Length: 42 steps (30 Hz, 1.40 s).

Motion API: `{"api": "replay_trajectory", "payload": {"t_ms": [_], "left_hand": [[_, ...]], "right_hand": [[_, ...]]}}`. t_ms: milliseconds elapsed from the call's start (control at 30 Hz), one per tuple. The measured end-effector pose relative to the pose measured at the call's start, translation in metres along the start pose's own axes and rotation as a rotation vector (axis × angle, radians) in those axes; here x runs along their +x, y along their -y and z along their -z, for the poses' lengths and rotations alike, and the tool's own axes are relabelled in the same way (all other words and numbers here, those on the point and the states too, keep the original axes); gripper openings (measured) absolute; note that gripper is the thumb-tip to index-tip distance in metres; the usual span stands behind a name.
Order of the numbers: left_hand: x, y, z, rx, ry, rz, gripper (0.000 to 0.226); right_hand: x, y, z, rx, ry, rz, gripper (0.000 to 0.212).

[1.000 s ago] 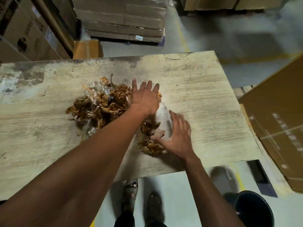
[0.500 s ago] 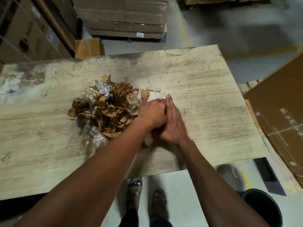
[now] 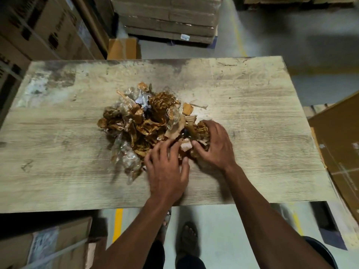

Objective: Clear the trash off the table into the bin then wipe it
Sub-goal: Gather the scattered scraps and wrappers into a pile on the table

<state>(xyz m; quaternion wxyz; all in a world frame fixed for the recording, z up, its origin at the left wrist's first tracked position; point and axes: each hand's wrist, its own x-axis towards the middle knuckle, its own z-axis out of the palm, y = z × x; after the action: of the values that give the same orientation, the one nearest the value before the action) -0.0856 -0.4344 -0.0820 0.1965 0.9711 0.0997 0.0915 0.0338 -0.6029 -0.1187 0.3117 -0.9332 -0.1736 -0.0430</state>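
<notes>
A heap of trash [image 3: 143,121], crumpled brown tape, clear plastic film and cardboard scraps, lies in the middle of the worn wooden table [image 3: 262,117]. My left hand [image 3: 167,171] rests at the heap's near right side, fingers spread and curled onto the scraps. My right hand [image 3: 215,144] cups the right end of the heap, fingers bent around a wad of brown tape [image 3: 200,131]. Between the two hands shows a small pale scrap [image 3: 185,146]. A dark round bin [image 3: 320,253] stands on the floor at the lower right, partly hidden by my right forearm.
Stacked cardboard boxes [image 3: 44,30] rise at the far left, and a pallet of flat cartons [image 3: 167,18] stands behind the table. A large brown box [image 3: 342,152] sits close to the table's right edge. Another box [image 3: 48,247] is at the lower left. My sandalled feet [image 3: 186,235] stand under the near edge.
My hands have come apart from their pressed-together pose and moved nearer, now gathering scraps at the heap's near right. The view has shifted, showing more of the table's left.
</notes>
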Motion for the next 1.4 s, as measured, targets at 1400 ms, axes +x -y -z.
{"api": "replay_trajectory", "payload": {"t_ms": [1400], "left_hand": [[0.030, -0.050, -0.057, -0.068, 0.049, -0.155, 0.094]], "right_hand": [[-0.009, -0.005, 0.023, 0.479, -0.137, -0.374, 0.059]]}}
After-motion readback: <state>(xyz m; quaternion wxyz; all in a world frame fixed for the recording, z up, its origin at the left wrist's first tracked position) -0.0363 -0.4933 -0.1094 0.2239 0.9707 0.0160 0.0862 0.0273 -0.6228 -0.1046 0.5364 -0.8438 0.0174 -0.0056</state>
